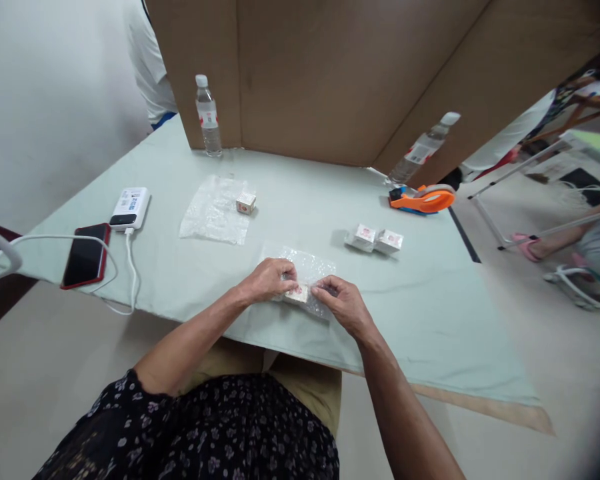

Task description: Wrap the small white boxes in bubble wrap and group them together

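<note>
A small white box [298,293] with reddish print lies on a sheet of bubble wrap [311,265] near the table's front edge. At the box's left end, my left hand [271,280] has its fingers closed on the wrap; the fingertips touch the box or come very near it. From the right, my right hand [343,303] pinches the wrap beside the box's other end. Part of the box is hidden under the fingers and the clear plastic.
Behind lie another bubble wrap sheet [213,210] and a small box [245,203]. Two wrapped boxes [375,239] sit right, below an orange tape dispenser [423,199]. Water bottles [209,120] stand by a cardboard screen [305,80]. A phone [86,255] and power bank [130,208] lie left.
</note>
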`<act>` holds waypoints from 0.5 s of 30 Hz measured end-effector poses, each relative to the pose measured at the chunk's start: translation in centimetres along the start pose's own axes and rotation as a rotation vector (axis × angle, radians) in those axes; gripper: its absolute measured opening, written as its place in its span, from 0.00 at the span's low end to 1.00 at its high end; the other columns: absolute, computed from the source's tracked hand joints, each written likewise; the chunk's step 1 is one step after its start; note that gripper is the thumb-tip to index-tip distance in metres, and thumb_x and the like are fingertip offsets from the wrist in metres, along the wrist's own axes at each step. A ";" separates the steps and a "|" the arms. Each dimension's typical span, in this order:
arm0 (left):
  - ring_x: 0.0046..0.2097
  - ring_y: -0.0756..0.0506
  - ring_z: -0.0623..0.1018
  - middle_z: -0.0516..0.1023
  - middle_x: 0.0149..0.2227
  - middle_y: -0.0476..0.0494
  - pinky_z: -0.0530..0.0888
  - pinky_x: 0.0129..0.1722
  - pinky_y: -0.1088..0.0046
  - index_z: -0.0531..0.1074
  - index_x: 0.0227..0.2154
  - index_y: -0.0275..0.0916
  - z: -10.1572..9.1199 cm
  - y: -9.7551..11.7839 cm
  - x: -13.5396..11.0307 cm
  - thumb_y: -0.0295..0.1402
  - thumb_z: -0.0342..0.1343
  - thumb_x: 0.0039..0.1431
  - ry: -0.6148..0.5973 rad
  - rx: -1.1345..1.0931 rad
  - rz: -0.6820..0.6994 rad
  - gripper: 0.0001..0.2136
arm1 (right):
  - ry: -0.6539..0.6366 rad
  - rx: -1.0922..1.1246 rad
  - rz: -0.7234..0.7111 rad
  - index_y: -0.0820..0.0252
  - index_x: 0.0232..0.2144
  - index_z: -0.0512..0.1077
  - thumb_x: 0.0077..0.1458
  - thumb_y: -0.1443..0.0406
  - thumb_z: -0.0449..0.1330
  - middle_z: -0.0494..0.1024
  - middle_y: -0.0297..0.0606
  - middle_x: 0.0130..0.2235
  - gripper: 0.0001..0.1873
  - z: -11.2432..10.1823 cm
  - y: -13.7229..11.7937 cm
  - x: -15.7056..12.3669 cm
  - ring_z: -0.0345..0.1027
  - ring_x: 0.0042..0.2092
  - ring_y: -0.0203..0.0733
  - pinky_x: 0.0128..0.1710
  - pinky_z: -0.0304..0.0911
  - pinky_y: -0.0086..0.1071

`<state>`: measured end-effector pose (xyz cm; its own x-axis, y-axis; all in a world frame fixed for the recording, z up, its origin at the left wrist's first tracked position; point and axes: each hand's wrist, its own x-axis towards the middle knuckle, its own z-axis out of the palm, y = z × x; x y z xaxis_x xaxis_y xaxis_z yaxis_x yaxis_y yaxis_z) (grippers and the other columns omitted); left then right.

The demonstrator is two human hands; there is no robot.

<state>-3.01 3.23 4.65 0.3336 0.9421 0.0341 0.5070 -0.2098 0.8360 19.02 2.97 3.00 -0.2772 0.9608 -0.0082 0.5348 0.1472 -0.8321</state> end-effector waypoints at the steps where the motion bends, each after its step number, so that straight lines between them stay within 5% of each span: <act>1: 0.35 0.49 0.75 0.77 0.29 0.50 0.68 0.37 0.74 0.75 0.24 0.38 -0.1 0.0 0.1 0.28 0.61 0.51 -0.016 0.007 -0.009 0.03 | 0.071 -0.079 -0.009 0.57 0.29 0.72 0.54 0.56 0.60 0.78 0.38 0.31 0.11 -0.2 -0.2 -0.4 0.71 0.33 0.45 0.37 0.68 0.40; 5: 0.34 0.49 0.74 0.77 0.29 0.50 0.69 0.36 0.75 0.74 0.25 0.38 -0.3 0.1 0.5 0.28 0.59 0.49 -0.080 -0.007 -0.043 0.01 | 0.370 -0.375 -0.223 0.55 0.38 0.74 0.60 0.62 0.57 0.78 0.45 0.41 0.07 -0.1 -2.3 -2.4 0.71 0.44 0.52 0.48 0.66 0.49; 9: 0.36 0.48 0.74 0.77 0.30 0.50 0.69 0.37 0.74 0.74 0.28 0.38 -0.3 0.0 0.6 0.31 0.58 0.51 -0.064 0.003 -0.044 0.03 | 0.136 -0.492 -0.410 0.53 0.42 0.74 0.63 0.66 0.54 0.79 0.44 0.43 0.10 1.8 -4.1 -2.9 0.71 0.46 0.51 0.47 0.67 0.44; 15: 0.32 0.49 0.72 0.74 0.30 0.51 0.68 0.33 0.73 0.73 0.41 0.39 -2.1 -1.6 -2.0 0.33 0.55 0.54 0.054 0.008 -0.148 0.12 | -0.023 -0.684 -0.421 0.56 0.45 0.73 0.63 0.64 0.56 0.78 0.45 0.45 0.09 2.5 -3.9 -1.3 0.69 0.43 0.51 0.43 0.62 0.42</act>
<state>-6.20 2.22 4.39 0.2118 0.9755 -0.0598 0.5541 -0.0695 0.8296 15.33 0.61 4.89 -0.5773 0.7882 0.2130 0.7499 0.6151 -0.2436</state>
